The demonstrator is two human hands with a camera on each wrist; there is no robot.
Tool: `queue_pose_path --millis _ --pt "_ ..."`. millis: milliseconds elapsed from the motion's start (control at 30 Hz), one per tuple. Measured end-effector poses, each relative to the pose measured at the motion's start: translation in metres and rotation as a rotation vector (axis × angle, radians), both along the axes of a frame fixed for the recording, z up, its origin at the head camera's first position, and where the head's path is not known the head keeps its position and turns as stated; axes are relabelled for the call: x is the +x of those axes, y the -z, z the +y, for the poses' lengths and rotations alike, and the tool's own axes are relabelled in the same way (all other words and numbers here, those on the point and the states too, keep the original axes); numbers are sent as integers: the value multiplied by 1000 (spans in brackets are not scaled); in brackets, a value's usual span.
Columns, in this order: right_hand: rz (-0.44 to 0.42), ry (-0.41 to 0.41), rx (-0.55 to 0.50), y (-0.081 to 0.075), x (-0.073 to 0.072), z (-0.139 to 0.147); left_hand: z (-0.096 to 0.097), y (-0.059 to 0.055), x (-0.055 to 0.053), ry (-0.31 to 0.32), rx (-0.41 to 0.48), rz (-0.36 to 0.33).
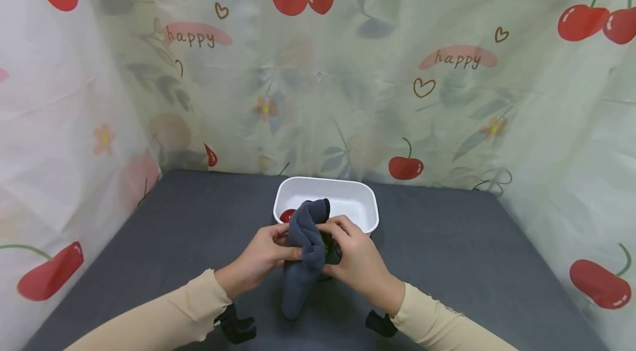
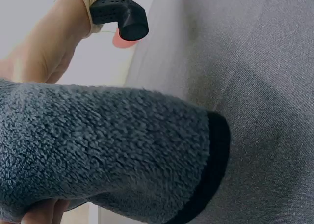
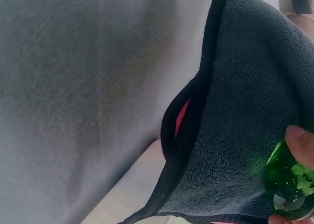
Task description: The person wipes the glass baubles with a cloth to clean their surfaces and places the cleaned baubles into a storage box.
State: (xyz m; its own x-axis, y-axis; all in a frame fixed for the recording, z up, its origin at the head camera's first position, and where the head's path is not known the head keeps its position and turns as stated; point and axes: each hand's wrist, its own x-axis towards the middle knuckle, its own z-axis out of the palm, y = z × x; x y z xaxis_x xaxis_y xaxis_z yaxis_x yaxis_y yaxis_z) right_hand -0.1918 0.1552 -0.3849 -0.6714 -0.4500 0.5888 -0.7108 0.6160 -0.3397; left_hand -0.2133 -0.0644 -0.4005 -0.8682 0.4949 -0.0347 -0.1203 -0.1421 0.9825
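A grey-blue fleecy cloth with black edging [image 1: 307,251] hangs between the two hands in the head view, its lower end drooping toward the table. My left hand [image 1: 258,260] pinches the cloth from the left, thumb in front. On the other side, my right hand [image 1: 361,257] holds a shiny, see-through green object [image 3: 287,182] with small bubbles and paler green patches. The cloth [image 3: 245,86] lies against that object in the right wrist view. Part of the green object is hidden by fingers and cloth, so its whole shape cannot be seen. The left wrist view is largely filled by the cloth [image 2: 108,145].
Just beyond the hands stands a white rectangular tub [image 1: 355,205]. Inside its near left corner is a shiny red object [image 1: 287,215], partly covered by the cloth. Everything stands on a dark grey tabletop [image 1: 447,251], with a cherry-printed curtain [image 1: 318,75] around its back and sides.
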Motion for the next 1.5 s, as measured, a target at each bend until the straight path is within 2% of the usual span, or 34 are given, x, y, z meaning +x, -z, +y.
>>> queue_pose_path --millis 67,133,300,433,500,567,700,767,833,1000,1067,1100,1167,1233,1300,1367,1400,1433,1500 --pt "-7 -11 -18 0 -1 1 1 0 1 -16 -6 2" --pt "-76 -39 -95 -1 -2 2 1 -1 1 -50 -6 7" --pt "-361 -122 -357 -3 -7 6 -2 -3 1 -95 47 -14" --pt "-619 -203 -555 -4 -8 5 -2 -4 2 -75 81 -20" --pt "-661 -212 -584 -3 -7 3 -1 -4 2 -70 82 -7" --pt "-583 -176 -512 -3 -6 1 1 -5 2 -64 79 8" --pt "-285 -52 -233 -7 -6 0 2 -6 3 -61 76 39" --pt "-237 -40 -177 -9 -7 1 1 -5 3 -59 72 45" --pt "-319 -80 -226 -10 -7 3 -1 -4 4 -62 74 30" --pt "-638 -199 -518 -6 -8 6 -5 -2 3 -54 109 -30" --pt "-668 -220 -562 -6 -7 6 -4 -3 2 -27 120 -28" --pt "-639 -215 -537 -6 -7 5 -3 -4 2 -6 120 -17" --pt "-524 -169 -416 -7 -5 4 -1 -6 1 16 92 9" --pt "-313 -68 -215 -9 -4 3 1 -6 0 31 61 32" --pt "-123 22 -35 -10 -2 2 2 -6 -1 17 11 45" --pt "-2 70 89 -11 -2 1 3 -5 -2 -13 -34 61" --pt "33 84 129 -11 -1 0 4 -4 -2 -32 -56 69" --pt "27 82 143 -11 -1 0 4 -3 -3 -49 -70 76" --pt "-34 61 113 -9 -2 1 4 0 -2 -72 -78 78"
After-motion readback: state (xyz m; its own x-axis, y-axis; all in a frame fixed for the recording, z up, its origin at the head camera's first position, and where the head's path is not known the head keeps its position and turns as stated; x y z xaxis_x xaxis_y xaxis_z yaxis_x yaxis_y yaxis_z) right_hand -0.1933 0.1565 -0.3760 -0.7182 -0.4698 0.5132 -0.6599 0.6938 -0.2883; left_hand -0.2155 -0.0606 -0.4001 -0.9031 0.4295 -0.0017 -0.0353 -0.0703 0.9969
